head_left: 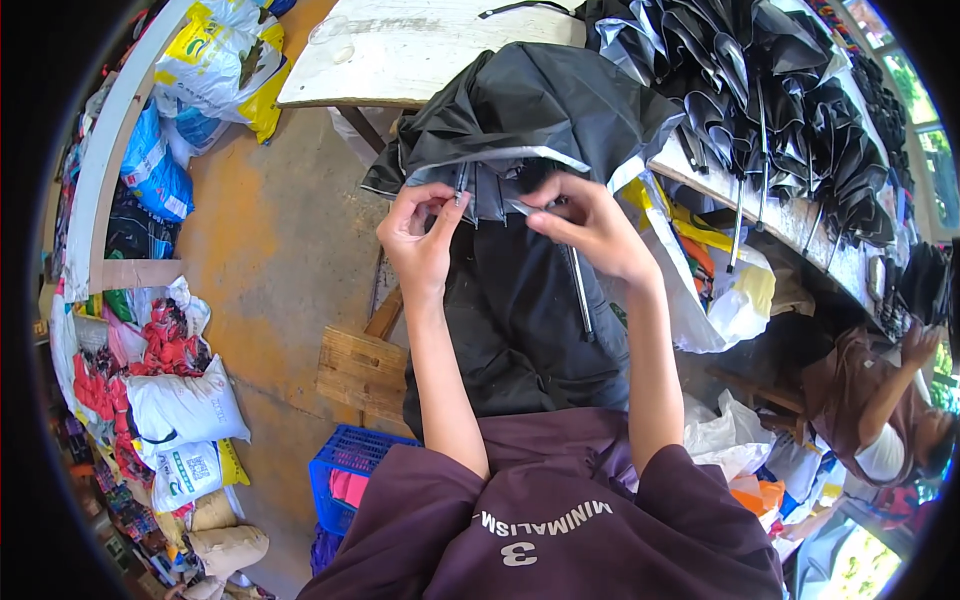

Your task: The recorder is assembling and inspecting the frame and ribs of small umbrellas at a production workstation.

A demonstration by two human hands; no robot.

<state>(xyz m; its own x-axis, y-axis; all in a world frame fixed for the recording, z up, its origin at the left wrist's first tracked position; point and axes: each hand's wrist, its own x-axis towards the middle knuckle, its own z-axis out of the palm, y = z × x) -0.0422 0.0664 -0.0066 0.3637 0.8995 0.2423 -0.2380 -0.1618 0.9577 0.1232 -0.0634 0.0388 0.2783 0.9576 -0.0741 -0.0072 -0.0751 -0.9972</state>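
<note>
A black umbrella canopy (540, 95) with a silver underside is bunched over my lap and against the table edge. Its metal shaft (580, 295) slants down over my dark trousers. My left hand (422, 230) pinches a thin metal umbrella rib at the canopy's near edge between thumb and forefinger. To the right, my right hand (600, 230) has thumb and forefinger closed on a pale bit of the canopy's silver edge. Its other fingers curl partly out of sight under the cloth. Several ribs show between the two hands.
A white worn table (350, 50) stands ahead. Many black umbrellas (740, 80) are heaped on the right-hand bench. A wooden stool (360, 375) and a blue basket (345, 455) are at my left. Stuffed sacks (190, 405) line the left side. Another person (860, 400) sits far right.
</note>
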